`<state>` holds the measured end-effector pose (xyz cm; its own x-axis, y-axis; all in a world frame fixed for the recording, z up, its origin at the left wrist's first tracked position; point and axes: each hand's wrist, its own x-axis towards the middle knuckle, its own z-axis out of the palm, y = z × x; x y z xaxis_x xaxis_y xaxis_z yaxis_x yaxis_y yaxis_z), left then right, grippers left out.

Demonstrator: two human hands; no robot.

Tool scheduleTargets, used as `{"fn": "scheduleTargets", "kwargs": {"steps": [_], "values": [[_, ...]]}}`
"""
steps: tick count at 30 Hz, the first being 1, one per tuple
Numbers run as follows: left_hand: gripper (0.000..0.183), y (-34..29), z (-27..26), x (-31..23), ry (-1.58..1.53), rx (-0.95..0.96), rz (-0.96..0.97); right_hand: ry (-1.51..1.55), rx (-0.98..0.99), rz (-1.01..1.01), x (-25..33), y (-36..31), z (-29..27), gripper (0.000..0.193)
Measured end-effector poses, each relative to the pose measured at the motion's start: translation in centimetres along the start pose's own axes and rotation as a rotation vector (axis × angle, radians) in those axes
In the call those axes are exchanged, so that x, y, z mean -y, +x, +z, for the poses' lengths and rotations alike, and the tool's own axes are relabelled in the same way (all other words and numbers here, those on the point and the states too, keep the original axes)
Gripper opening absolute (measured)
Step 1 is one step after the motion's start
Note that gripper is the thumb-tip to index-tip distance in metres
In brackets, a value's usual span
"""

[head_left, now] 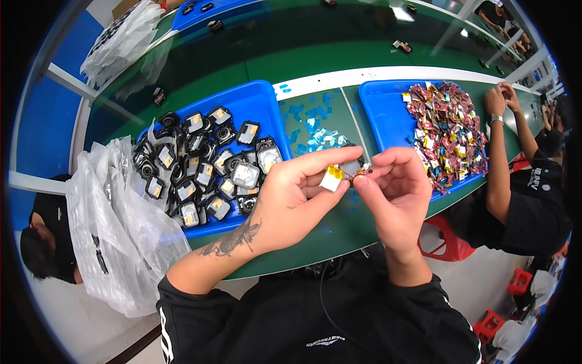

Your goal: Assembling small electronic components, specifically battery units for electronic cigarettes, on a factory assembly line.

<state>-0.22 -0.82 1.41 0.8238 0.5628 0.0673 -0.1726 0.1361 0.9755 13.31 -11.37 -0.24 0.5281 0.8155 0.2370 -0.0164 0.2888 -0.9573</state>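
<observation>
Both my hands meet over the near edge of the green bench. My left hand (297, 197) grips a small dark watch case (351, 165), mostly covered by the fingers. Beside its thumb sticks out a small white battery with yellow tape (331, 179). My right hand (397, 197) pinches a small part at the case's right side with thumb and forefinger; the fingertips hide what it is. To the left, a blue tray (271, 112) holds many black watch cases (194, 161). A second blue tray (379, 100), on the right, is heaped with small red, white and yellow battery-and-board pieces (448, 130).
Blue film scraps (321, 130) lie between the trays. Clear plastic bags (115, 218) hang at the left tray's side. Beyond a white rail (327, 80) runs a green belt (315, 45) carrying scattered parts. A co-worker (515, 188) sits at the right, near a red stool (445, 239).
</observation>
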Motion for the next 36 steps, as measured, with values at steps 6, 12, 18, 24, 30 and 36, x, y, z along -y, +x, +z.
{"fn": "scheduleTargets", "kwargs": {"steps": [6,12,18,24,30,36], "values": [[0.039,0.0,-0.1,0.3,-0.018,0.016,0.034,-0.124,-0.065,-0.082,-0.3,0.0,0.6,0.032],[0.043,0.1,0.4,0.5,-0.051,-0.054,0.096,-0.201,-0.057,-0.151,-0.6,0.2,0.5,0.037],[0.04,0.1,0.3,0.2,-0.121,-0.094,0.003,-0.209,-0.036,-0.025,-0.4,1.0,0.8,0.051],[0.031,0.1,0.1,0.4,-0.119,-0.118,0.011,-0.156,-0.027,0.006,-0.8,1.4,1.2,0.047],[0.03,0.2,-0.1,0.9,-0.188,-0.167,0.094,-0.122,0.037,0.101,-0.4,2.1,1.9,0.045],[0.031,0.2,-1.3,1.3,-0.164,-0.138,0.143,0.049,0.112,0.196,-0.3,3.0,2.6,0.04]]}}
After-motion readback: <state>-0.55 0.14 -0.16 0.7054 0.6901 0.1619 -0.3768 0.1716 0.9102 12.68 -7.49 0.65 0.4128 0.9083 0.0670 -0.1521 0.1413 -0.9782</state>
